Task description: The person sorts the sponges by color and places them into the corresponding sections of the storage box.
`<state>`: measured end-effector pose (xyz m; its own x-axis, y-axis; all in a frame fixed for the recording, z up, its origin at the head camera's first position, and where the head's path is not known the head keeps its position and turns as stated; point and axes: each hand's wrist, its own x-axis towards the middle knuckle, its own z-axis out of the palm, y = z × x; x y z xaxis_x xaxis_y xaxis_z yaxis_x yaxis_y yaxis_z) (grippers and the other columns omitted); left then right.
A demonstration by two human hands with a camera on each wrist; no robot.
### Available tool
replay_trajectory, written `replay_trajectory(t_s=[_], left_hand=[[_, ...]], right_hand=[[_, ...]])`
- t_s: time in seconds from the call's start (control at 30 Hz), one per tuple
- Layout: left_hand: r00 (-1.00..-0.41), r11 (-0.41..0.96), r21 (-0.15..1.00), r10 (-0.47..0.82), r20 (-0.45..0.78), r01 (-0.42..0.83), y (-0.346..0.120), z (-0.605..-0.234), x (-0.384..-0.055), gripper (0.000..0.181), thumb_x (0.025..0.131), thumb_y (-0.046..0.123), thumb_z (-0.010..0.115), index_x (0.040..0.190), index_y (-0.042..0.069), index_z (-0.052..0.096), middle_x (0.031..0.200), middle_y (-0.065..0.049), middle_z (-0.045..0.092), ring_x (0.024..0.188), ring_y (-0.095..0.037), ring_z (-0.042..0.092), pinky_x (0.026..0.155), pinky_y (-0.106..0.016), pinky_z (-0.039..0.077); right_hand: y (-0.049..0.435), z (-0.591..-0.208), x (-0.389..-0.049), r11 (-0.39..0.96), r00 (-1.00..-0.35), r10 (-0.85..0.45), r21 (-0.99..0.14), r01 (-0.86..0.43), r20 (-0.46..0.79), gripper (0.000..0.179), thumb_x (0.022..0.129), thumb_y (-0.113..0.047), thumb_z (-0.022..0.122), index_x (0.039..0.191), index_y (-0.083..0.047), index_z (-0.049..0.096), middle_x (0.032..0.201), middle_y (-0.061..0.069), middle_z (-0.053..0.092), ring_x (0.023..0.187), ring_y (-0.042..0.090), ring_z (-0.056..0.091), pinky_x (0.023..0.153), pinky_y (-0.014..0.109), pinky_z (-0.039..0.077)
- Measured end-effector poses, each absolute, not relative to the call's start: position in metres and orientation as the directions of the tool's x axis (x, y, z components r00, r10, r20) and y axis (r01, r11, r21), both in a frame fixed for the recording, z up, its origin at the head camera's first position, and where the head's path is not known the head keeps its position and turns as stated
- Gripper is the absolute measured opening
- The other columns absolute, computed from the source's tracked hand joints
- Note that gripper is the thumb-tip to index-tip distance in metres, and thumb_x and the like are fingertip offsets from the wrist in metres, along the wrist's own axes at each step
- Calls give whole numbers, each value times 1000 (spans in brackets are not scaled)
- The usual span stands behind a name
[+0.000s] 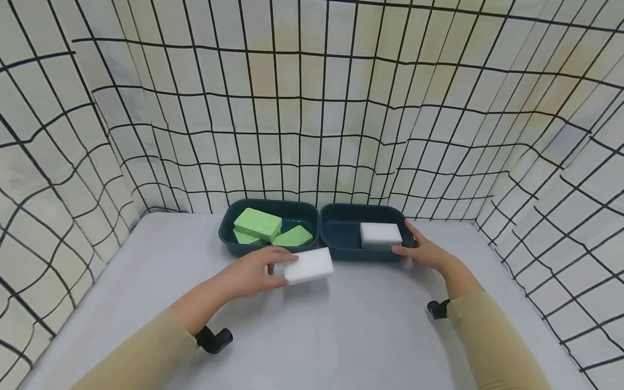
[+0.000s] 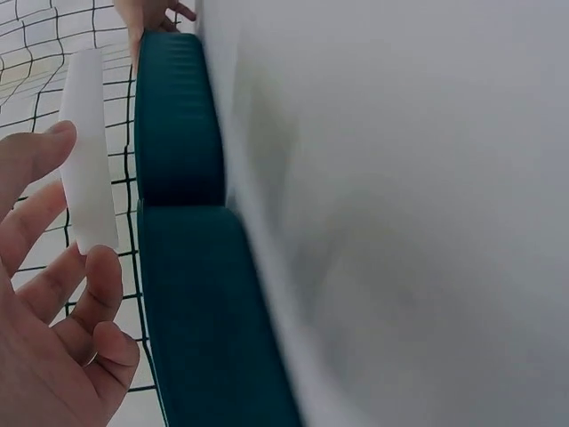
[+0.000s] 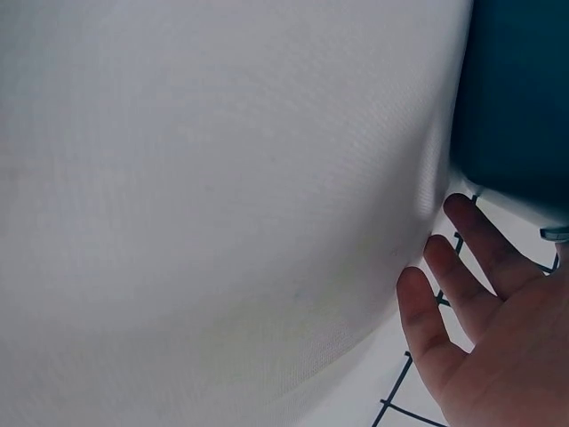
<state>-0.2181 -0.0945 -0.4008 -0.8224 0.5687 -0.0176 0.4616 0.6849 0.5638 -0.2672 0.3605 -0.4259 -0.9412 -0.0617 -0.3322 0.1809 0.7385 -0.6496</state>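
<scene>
My left hand (image 1: pixel 260 269) holds a white sponge block (image 1: pixel 309 266) by its left end, thumb below and fingers above. The block is in front of two dark teal bins and overlaps the near rim of the left bin (image 1: pixel 234 250). The left wrist view shows the white block (image 2: pixel 89 160) pinched between thumb and fingertips, with the other fingers loosely bent. My right hand (image 1: pixel 426 250) grips the right end of the right bin (image 1: pixel 341 253), thumb at the near corner. In the right wrist view, several fingers (image 3: pixel 427 320) extend beside the bin.
Several green sponge blocks (image 1: pixel 258 223) lie piled in the left bin. Another white block (image 1: pixel 381 235) sits at the right end of the right bin. Black netting (image 1: pixel 299 130) over white cloth encloses the back and sides of the white table (image 1: pixel 351 330).
</scene>
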Motion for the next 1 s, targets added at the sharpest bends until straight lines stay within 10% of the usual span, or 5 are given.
replay_trajectory(t_s=[0.53, 1.0], left_hand=[[-831, 708, 531, 556, -15, 465, -42, -376, -285, 46, 94, 35, 68, 139, 31, 59, 146, 2, 48, 98, -19, 57, 81, -34, 49], [-828, 760, 457, 555, -85, 462, 0, -380, -321, 44, 93, 37, 68, 137, 33, 61, 149, -1, 47, 137, -23, 42, 111, -44, 37]], right_hand=[[366, -421, -266, 739, -946, -64, -652, 168, -316, 112, 85, -65, 65, 159, -31, -12, 162, 27, -3, 147, 51, 3, 113, 69, 12], [363, -426, -266, 733, -947, -67, -659, 167, -314, 111, 85, -65, 65, 159, -31, -10, 163, 24, -5, 148, 49, 1, 113, 69, 12]])
